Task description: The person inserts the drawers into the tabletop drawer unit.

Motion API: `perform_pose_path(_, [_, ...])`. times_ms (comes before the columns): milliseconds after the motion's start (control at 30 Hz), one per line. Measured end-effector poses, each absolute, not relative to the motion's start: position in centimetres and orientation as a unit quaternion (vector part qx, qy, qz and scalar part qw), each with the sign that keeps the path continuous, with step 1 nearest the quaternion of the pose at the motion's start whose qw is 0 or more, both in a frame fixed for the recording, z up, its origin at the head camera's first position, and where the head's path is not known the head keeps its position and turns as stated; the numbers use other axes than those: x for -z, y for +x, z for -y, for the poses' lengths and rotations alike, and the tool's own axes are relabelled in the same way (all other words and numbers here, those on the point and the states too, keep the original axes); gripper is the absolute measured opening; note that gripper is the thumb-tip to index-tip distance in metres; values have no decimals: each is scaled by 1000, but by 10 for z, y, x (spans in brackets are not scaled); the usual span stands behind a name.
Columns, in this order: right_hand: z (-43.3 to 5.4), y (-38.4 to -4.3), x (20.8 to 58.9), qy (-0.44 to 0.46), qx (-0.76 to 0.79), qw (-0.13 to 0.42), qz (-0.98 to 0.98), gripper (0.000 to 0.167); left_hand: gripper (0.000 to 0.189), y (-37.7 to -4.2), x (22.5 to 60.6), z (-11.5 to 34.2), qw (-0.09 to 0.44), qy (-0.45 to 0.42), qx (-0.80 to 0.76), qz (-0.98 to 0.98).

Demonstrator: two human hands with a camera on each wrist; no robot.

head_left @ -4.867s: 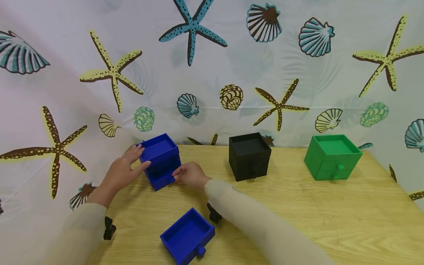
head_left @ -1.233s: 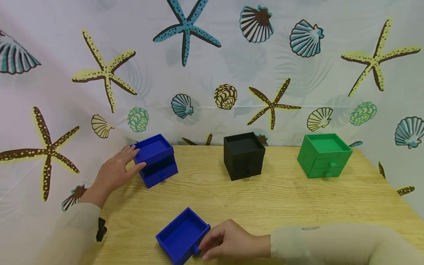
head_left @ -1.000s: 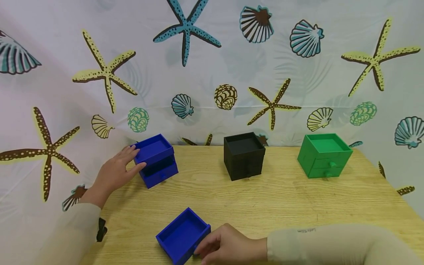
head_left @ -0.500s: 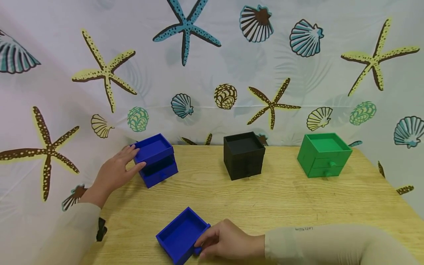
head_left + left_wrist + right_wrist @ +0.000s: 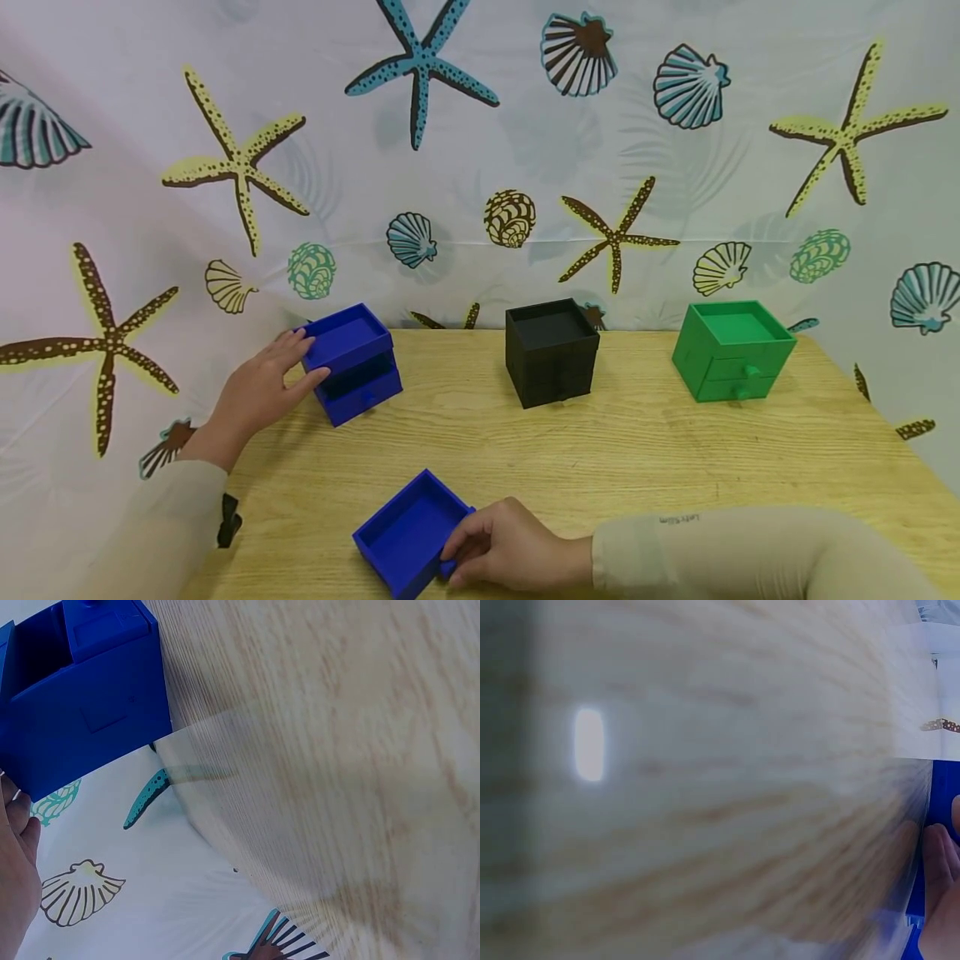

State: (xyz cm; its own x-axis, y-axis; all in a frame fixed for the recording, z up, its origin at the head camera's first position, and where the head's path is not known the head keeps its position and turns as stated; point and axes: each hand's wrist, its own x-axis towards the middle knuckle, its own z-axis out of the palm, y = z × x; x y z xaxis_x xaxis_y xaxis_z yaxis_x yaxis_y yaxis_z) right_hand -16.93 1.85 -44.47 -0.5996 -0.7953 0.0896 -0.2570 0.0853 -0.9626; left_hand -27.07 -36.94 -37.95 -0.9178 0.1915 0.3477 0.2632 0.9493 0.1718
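Observation:
At the left of the table stands a small blue drawer cabinet (image 5: 348, 335), with a tray top, a vacant upper slot and a lower drawer (image 5: 363, 401) pushed in. Against its left side rests my left hand (image 5: 258, 392), fingers extended and thumb near the front corner; the left wrist view shows this hand (image 5: 16, 881) partly, beside the cabinet wall (image 5: 90, 712). Nearer to me a loose, empty blue drawer (image 5: 408, 533) lies on the table. My right hand (image 5: 517, 546) pinches its knob, which the fingers partly cover. Only fingers (image 5: 939, 862) and blue edges show in the right wrist view.
A black drawer cabinet (image 5: 555, 358) stands at the back middle, and a green one (image 5: 735, 350) at the back right. Behind them and along the sides hangs a white cloth (image 5: 465, 167) with starfish and shells. The wooden table (image 5: 637, 450) lies beneath.
My right hand has left the cabinet's lower drawer, come down to the loose drawer and taken hold of its knob. The left hand has stayed at the cabinet.

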Motion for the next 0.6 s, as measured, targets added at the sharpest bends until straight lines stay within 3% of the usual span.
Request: perform_pose_path(600, [-14, -167, 446, -374, 544, 171, -731, 9, 73, -271, 380, 370, 161, -115, 106, 975])
